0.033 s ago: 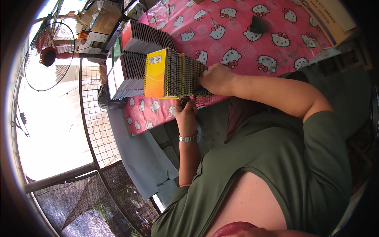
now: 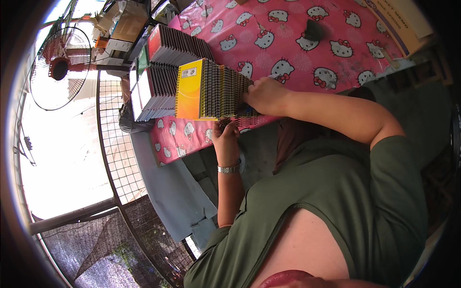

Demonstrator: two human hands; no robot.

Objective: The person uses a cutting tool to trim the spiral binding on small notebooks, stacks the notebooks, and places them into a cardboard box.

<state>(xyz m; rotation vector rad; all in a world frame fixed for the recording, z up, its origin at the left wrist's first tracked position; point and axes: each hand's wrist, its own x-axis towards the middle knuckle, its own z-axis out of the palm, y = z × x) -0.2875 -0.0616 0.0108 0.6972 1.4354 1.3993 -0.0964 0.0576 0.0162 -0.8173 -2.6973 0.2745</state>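
Note:
A row of spiral-bound notebooks point(image 2: 190, 96) with a yellow and orange front cover lies at the table's near edge, wire bindings facing up. At the row's right end my right hand point(image 2: 267, 96) is closed, its fingertips curled against the bindings. What it pinches there is hidden. Just below the row, my left hand point(image 2: 225, 135), with a metal watch on the wrist, has its fingers closed round a dark coil-like piece point(image 2: 224, 123). Whether that piece joins the notebooks, I cannot tell.
Behind the yellow row stand red-covered notebooks point(image 2: 165, 45) and white-covered notebooks point(image 2: 152, 93). A pink patterned cloth point(image 2: 297, 57) covers the table. A cardboard box point(image 2: 401, 24) is at the far right, a fan point(image 2: 60, 68) at the left, and boxes point(image 2: 128, 24) at the back left.
My right hand has shifted very slightly to the right. Otherwise the hands and notebooks look the same.

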